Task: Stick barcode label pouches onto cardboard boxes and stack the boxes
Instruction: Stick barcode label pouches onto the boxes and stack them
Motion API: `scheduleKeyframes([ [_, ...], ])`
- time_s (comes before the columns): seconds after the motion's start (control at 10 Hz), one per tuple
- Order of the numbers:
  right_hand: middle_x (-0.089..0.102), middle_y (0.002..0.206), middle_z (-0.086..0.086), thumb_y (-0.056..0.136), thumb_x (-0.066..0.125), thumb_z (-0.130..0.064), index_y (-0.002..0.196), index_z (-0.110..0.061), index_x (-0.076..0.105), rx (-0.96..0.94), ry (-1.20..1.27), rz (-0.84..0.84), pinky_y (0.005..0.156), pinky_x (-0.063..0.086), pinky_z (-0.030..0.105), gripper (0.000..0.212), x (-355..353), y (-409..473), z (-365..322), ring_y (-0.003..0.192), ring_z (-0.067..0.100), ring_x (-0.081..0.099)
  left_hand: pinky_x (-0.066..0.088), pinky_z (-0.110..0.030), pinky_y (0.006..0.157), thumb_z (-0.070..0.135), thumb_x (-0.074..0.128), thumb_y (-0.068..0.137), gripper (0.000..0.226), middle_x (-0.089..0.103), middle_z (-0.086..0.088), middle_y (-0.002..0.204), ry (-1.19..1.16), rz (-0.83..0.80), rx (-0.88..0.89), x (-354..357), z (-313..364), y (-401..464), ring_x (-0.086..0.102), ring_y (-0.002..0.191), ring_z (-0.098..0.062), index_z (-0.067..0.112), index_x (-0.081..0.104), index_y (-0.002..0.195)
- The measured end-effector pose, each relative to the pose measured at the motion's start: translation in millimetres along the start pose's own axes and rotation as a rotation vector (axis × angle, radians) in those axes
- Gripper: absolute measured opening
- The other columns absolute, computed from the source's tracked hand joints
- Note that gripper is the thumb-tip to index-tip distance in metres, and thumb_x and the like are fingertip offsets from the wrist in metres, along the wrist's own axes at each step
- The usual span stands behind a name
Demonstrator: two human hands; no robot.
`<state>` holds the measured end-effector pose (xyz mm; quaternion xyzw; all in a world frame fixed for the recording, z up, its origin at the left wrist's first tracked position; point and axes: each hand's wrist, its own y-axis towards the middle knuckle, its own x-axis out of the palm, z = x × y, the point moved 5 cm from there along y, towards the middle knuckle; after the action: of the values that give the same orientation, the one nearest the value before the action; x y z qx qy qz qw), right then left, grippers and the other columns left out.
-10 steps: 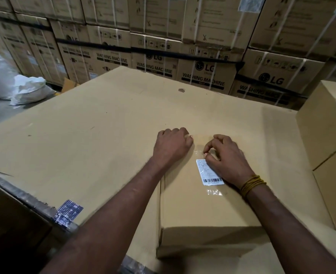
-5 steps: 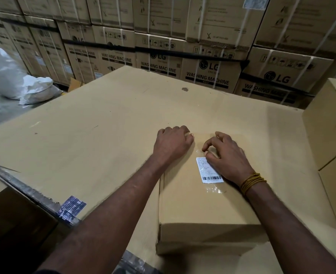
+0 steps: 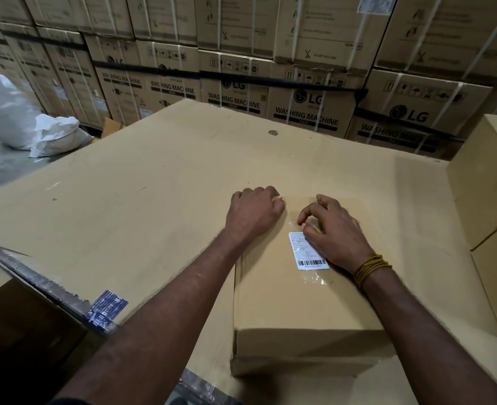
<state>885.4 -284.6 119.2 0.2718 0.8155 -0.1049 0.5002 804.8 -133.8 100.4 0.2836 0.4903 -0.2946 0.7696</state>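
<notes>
In the head view, a flat cardboard box (image 3: pixel 294 287) lies on the wide cardboard-covered bench (image 3: pixel 124 200), and the clear barcode label pouch (image 3: pixel 307 247) lies on the box's top face, with its white printed slip just under the right hand (image 3: pixel 333 232). That hand's fingers (image 3: pixel 305 217) are bent and fairly narrow, thumb and forefinger tips down on the pouch's far part, pressing the film rather than lifting it; whether they also pinch an edge cannot be told. The left hand (image 3: pixel 254 213) is curled into a loose fist with its knuckles resting on the box's far left corner, holding nothing, and appears to steady the box. The step in hand looks like sealing the pouch down. To do it well, the person would likely sweep the right fingers outward from the slip toward the film's edges, especially the shiny, slightly wrinkled strip nearer the wrist than the fingers, so no air pocket or loose corner remains. Firm weight from the left fist should stop the box sliding. Beyond the right hand, stacked plain boxes (image 3: pixel 484 206) stand where this one would probably go.
</notes>
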Motion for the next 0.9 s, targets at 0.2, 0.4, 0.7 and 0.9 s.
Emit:
scheduleKeyframes([
  [0.2, 0.032, 0.155, 0.000, 0.090, 0.053, -0.024, 0.111, -0.041, 0.059, -0.009, -0.016, 0.001, 0.109, 0.022, 0.039, 0.027, 0.0, -0.8, -1.2, 0.143, 0.018, 0.028, 0.034, -0.042, 0.101, 0.041, 0.037, 0.101, 0.039, 0.066, -0.004, 0.123, 0.002, -0.005, 0.004, 0.5, -1.2, 0.4, 0.056, 0.114, -0.028, 0.022, 0.059, 0.127],
  [0.4, 0.034, 0.153, -0.002, 0.089, 0.053, -0.025, 0.108, -0.043, 0.058, -0.020, -0.020, 0.002, 0.109, 0.024, 0.040, 0.027, 1.2, 0.2, -0.2, 0.142, 0.016, 0.031, 0.034, -0.042, 0.101, 0.041, 0.037, 0.102, 0.039, 0.065, -0.004, 0.124, 0.012, -0.005, 0.008, 0.9, -1.0, 0.5, 0.056, 0.114, -0.028, 0.022, 0.059, 0.127],
  [0.7, 0.033, 0.154, 0.000, 0.090, 0.053, -0.025, 0.113, -0.041, 0.059, -0.027, -0.019, 0.004, 0.110, 0.024, 0.039, 0.029, 0.5, 1.3, 0.7, 0.144, 0.015, 0.029, 0.034, -0.041, 0.101, 0.040, 0.037, 0.102, 0.039, 0.065, -0.005, 0.124, 0.015, -0.008, 0.006, -0.2, -0.6, 0.6, 0.056, 0.115, -0.028, 0.021, 0.059, 0.127],
  [0.9, 0.035, 0.154, -0.001, 0.091, 0.055, -0.027, 0.113, -0.036, 0.057, -0.021, -0.002, 0.013, 0.111, 0.023, 0.038, 0.024, 2.8, 2.9, 4.5, 0.145, 0.010, 0.025, 0.034, -0.042, 0.100, 0.041, 0.037, 0.102, 0.039, 0.066, -0.006, 0.123, 0.014, 0.000, 0.011, -0.6, -0.9, 0.0, 0.056, 0.114, -0.029, 0.021, 0.060, 0.126],
])
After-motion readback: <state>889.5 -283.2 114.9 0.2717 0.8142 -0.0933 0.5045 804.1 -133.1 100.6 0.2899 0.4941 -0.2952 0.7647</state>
